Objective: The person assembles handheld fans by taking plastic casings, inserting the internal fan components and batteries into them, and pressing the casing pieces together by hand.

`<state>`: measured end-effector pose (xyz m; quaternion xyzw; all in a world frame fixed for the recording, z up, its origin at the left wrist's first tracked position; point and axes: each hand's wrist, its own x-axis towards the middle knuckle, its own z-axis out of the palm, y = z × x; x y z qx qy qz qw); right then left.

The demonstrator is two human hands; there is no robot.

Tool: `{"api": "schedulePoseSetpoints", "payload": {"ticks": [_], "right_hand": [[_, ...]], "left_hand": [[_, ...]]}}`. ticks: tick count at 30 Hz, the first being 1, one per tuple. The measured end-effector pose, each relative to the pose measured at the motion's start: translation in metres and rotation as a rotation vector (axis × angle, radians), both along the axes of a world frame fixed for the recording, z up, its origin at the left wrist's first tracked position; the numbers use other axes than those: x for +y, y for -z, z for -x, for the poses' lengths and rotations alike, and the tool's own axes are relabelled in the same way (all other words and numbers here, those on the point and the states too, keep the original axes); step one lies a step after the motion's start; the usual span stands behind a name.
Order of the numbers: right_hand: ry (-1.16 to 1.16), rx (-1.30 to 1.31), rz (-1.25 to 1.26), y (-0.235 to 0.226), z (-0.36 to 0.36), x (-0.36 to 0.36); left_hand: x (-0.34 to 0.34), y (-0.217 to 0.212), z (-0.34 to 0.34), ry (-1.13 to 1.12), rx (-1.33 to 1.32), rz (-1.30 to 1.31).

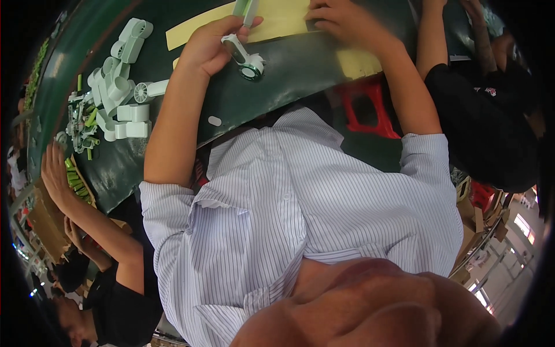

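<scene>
My left hand (213, 45) is closed around a pale green plastic housing (245, 10), its fingers partly hidden behind it. Just below that hand is a pale green, arm-shaped part (236, 47) with a ring at its lower end; I cannot tell whether the two pieces are joined. Over at the right, my right hand (342, 18) rests on a yellow sheet (280, 20), fingers bent and apart, slightly blurred. No object shows in it. A second yellow piece (357, 63) lies beneath my right forearm.
Several pale green housings (115, 81) are heaped at the left, beside small green-and-clear parts (81, 118). A small white oval piece (214, 121) lies near the dark green table's (277, 75) edge. Co-workers' arms reach in at left (87, 214) and right (433, 40). A red stool (370, 110) stands below.
</scene>
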<state>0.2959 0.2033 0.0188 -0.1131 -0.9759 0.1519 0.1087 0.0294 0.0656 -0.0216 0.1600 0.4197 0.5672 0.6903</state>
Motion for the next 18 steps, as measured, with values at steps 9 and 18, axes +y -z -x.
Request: {"api": "schedulePoseSetpoints", "payload": {"ticks": [9,18], "right_hand": [[-0.216,0.790,0.379,0.058,-0.013,0.021],[0.136,0.413,0.743,-0.031,0.041,-0.030]], "left_hand": [[-0.008,-0.008,-0.030,-0.051,0.281,0.023],[-0.021,-0.002,-0.031,-0.097,0.276,0.007]]}}
